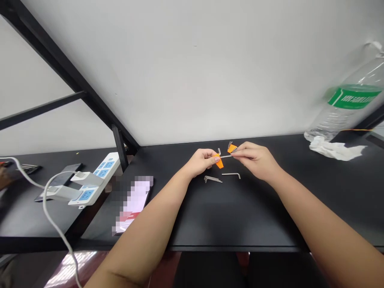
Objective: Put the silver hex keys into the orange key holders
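My left hand pinches an orange hex key holder between thumb and fingers. A hex key runs from this holder toward my right fingertips, its short bent end standing up near my left fingers. My right hand is closed on a second orange holder piece with several hex keys in it. Exactly how my right fingers meet the long key is too small to tell. Below my hands, one larger loose hex key lies on the black table, with several smaller hex keys to its left.
A phone, partly blurred out, lies left of my forearm. Further left is a white power strip with plugs and a cable. A large plastic bottle and crumpled tissue are at the right. A wall stands behind.
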`<state>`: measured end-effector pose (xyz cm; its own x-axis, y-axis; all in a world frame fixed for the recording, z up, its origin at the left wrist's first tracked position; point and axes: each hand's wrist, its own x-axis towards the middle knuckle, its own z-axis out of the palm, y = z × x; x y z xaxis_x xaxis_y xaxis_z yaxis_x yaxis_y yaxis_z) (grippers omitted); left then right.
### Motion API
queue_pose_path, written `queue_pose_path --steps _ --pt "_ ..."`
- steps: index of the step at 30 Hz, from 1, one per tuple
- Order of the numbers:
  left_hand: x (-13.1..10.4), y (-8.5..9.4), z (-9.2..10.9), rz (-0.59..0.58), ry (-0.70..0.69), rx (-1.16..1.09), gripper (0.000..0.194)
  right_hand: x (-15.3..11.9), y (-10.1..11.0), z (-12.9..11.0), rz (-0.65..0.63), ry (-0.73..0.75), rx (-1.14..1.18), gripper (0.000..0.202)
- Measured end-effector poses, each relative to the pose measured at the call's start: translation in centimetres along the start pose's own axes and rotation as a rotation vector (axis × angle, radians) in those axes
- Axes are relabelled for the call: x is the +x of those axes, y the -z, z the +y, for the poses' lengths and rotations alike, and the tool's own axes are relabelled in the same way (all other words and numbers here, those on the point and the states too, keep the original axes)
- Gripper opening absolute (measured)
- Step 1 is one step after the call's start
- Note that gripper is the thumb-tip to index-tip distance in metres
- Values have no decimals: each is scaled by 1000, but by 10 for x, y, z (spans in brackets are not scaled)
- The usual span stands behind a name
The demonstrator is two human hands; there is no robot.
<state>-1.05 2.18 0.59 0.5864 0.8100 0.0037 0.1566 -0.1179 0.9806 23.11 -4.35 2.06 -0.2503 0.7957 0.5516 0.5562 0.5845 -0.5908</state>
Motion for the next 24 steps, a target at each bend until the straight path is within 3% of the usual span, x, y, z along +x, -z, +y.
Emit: queue_pose_path --steps 9,13,17,21,24 --pt "-9 -3 11 -135 26 109 42 -2 -1 -11 -74 135 -68 23" --pt "-10 -12 15 -143 21 85 42 -3 -12 -20 -83 -82 9 11" --pt "-9 -19 13 -145 22 28 41 -4 -25 -22 -51 -334 253 25" --pt "-9 -23 11 -119 40 -46 42 -5 -29 -18 -23 -409 484 24" --pt "-10 -23 11 -107 -9 -76 41 -6 -27 -15 53 -437 389 18"
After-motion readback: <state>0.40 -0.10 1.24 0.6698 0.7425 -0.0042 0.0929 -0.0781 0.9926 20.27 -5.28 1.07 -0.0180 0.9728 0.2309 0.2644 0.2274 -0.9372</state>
